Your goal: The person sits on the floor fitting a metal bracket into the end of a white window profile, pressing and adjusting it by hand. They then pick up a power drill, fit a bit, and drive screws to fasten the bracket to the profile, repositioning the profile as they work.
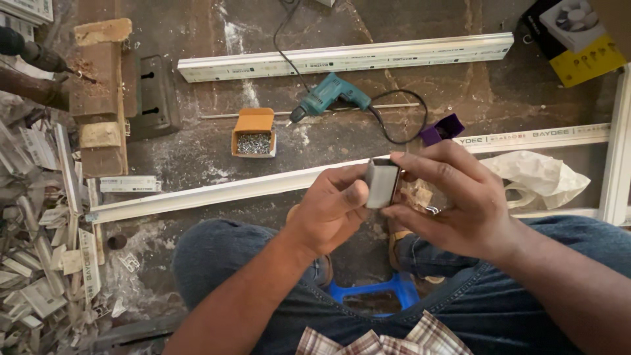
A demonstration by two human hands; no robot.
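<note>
Looking down from a head-worn camera at a stained, dusty concrete floor (pixel 197 26) strewn with work debris; a person sits on a low blue stool (pixel 376 292), knees in blue jeans spread apart; both hands meet above the knees around a small pale rectangular block (pixel 381 183); the block stands upright, its long axis roughly vertical in the picture, a narrow edge facing the camera; the left hand (pixel 328 210) curls partly closed, thumb pressed against the block's left face; the right hand (pixel 453 197) wraps it from the other side, fingers bent over the top and lower edges, so both hands grip it; beyond the hands a long white plastic channel (pixel 217 192) lies across the floor, and a second one (pixel 342 58) lies farther off; between them rest a teal electric drill (pixel 328 95) with a black cord and an open orange box of screws (pixel 254 133); a heap of white offcuts (pixel 39 263) fills the left edge; a crumpled white bag (pixel 539 176) lies at right.
</note>
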